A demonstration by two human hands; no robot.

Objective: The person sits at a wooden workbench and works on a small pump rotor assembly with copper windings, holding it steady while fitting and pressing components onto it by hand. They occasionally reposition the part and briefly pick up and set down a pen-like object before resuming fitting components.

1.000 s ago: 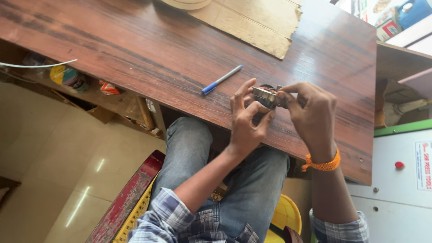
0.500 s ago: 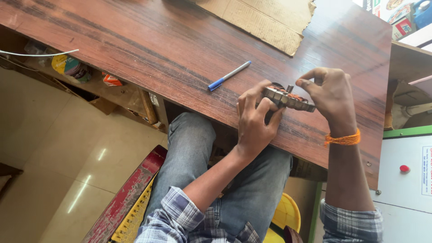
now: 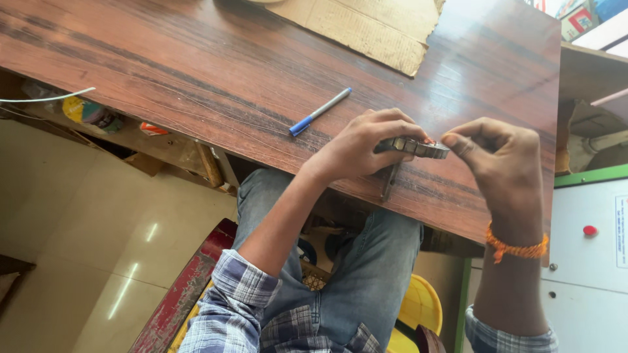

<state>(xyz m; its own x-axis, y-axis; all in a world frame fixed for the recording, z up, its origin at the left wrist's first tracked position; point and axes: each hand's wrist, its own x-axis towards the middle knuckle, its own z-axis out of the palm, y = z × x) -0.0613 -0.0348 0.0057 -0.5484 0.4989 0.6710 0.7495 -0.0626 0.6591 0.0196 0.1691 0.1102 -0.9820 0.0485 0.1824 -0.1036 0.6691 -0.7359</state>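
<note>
**Both hands on a small metal part at the counter's near edge**

Your left hand [image 3: 366,147] lies knuckles-up on the counter [image 3: 196,78], wrist bent, fingers curled over the left end of a small grey metal part [image 3: 418,148] and closed on it. Your right hand [image 3: 500,163] comes in from the other side with the wrist raised and an orange thread band [image 3: 515,249] around it; its thumb and forefinger are pinched together at the part's right end, the other fingers folded behind. The part sits between the two hands, just above the counter's near edge.

Your left fingers cover most of the part, so its shape is hard to read. A thin dark strip [image 3: 390,182] hangs below it; whether it joins the part cannot be told. A spot of red shows at its right end, too small to identify.

Beyond your left hand lies a blue-capped pen [image 3: 320,112], near but apart. Farther off, a sheet of cardboard [image 3: 366,29] is cut off by the top edge.

Compared with half a second ago, your right hand has shifted from an open cradle to a tight pinch at the part's end, and your left hand covers more of it. The pen has not moved.
</note>
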